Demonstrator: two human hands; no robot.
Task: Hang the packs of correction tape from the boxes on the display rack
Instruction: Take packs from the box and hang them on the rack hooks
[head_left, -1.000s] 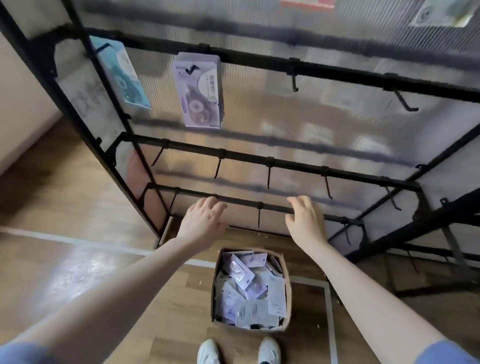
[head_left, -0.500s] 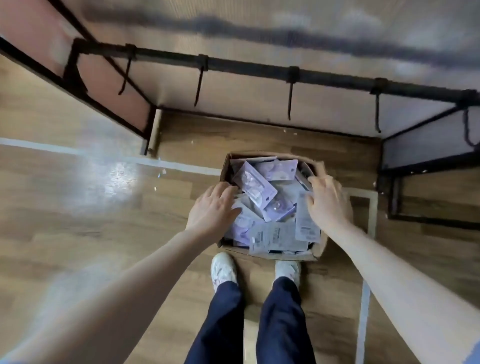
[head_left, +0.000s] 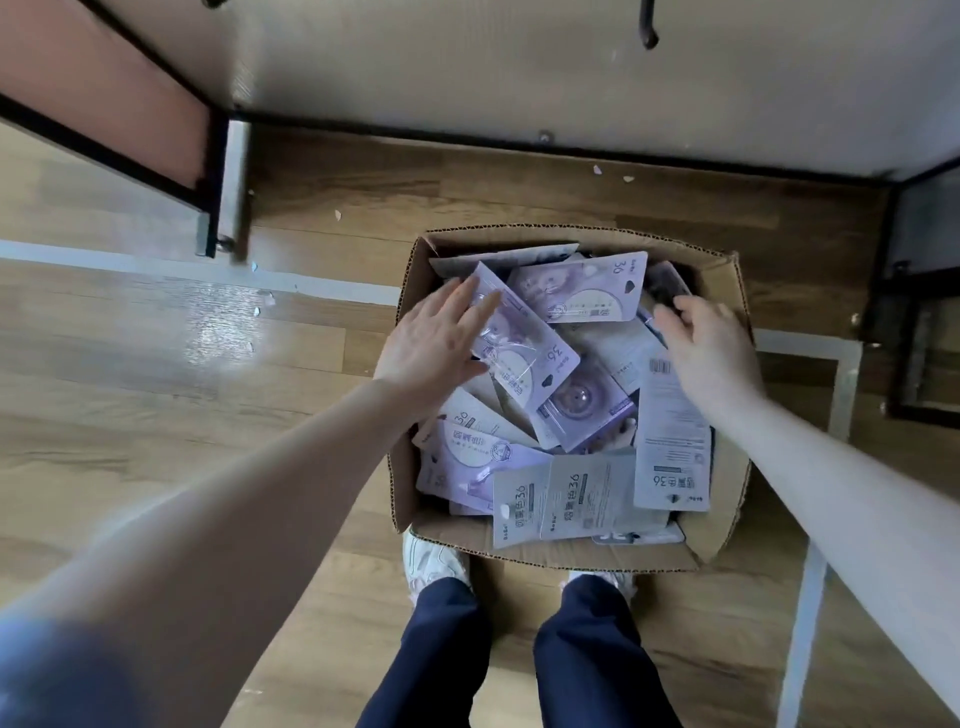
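Reaching into the cardboard box on the floor, we lay our left hand flat on a purple pack — our right hand, fingers loosely curled, hovers over others.

**Floor, tape lines, shoes and trousers**

The floor is of wood-look planks in a light brown colour, and it shines on the left where light falls on it. A pale tape line runs across the floor from the left edge. Another pale tape line goes down on the right side and meets a short cross piece near the top of it. Small white scraps lie scattered on the planks. At the bottom, two legs in dark blue trousers stand on the floor, and the toes of white shoes show just above them.
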